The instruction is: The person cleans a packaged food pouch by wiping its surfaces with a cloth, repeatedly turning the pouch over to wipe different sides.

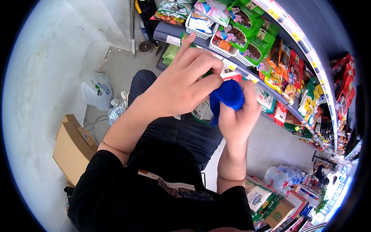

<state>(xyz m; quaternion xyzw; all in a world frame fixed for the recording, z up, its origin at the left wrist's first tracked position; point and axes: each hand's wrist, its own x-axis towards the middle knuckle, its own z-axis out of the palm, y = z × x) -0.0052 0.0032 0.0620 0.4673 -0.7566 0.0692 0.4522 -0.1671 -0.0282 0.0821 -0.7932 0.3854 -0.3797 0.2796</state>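
Observation:
A bunched blue cloth (231, 94) is gripped in my right hand (241, 116), between thumb and curled fingers. Beside it, my left hand (185, 85) has its index finger raised and its other fingers bent together near the top edge of a package (201, 111). That package, with a green edge and a white label, shows under and between my hands, above my lap. Most of it is hidden, and what the left fingertips pinch cannot be made out clearly.
Shelves with a dark edge (247, 73) hold bagged foods and white baskets (221, 48) ahead and to the right. At left are a cardboard box (73, 149) and a white plastic bag (98, 92) by the wall. Boxes and bottles (284, 176) stand at lower right.

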